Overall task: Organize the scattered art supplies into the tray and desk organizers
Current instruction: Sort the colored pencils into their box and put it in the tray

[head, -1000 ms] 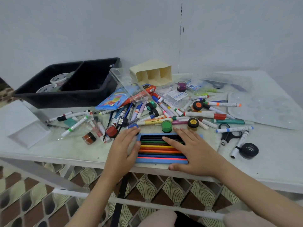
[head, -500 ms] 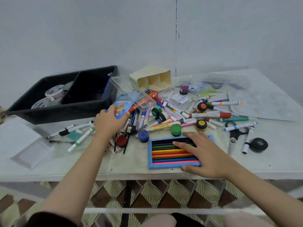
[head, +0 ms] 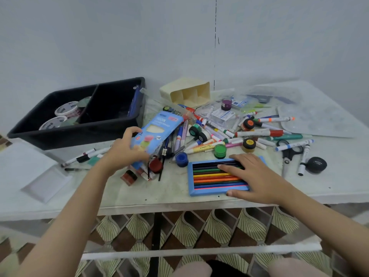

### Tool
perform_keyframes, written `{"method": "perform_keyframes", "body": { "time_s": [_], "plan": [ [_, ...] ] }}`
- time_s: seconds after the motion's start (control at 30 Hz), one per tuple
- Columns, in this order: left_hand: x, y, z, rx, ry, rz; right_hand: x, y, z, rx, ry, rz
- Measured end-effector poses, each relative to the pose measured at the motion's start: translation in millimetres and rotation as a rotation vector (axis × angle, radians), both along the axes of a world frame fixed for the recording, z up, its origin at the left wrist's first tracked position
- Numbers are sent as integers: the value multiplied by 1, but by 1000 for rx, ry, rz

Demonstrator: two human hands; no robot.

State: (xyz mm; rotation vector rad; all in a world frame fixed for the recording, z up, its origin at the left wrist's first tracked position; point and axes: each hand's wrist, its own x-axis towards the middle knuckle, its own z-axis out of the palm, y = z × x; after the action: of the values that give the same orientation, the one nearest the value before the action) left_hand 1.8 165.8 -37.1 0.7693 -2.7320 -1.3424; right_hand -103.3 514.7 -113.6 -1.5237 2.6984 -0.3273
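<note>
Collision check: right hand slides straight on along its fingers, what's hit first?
Right hand lies on the pencil tray; likely the blue paint jar beyond its left end, though the green jar sits close.

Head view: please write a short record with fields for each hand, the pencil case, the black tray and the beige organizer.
left hand: grips the light blue box, tilted above the marker pile
right hand: rests flat on the pencil case
pencil case: open, coloured pencils in a row
black tray: two compartments, tape rolls in the left one
beige organizer: on its side, openings facing the camera
</note>
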Motion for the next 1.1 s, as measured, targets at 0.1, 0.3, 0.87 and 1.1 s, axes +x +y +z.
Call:
{"method": "perform_keyframes", "body": {
  "time_s": [0.1, 0.3, 0.87, 1.1],
  "plan": [
    [29, -6, -4, -70, 44, -183, 2, 0, 2, -1, 4, -21],
    [77, -27, -18, -203, 24, -325, 9, 4, 1, -29, -28, -32],
    [95, -15, -30, -90, 69, -425, 24, -7, 7, -129, -23, -142],
    [91, -21, -33, -42, 78, -459, 31, -13, 18, -119, -15, -47]
  ]
}}
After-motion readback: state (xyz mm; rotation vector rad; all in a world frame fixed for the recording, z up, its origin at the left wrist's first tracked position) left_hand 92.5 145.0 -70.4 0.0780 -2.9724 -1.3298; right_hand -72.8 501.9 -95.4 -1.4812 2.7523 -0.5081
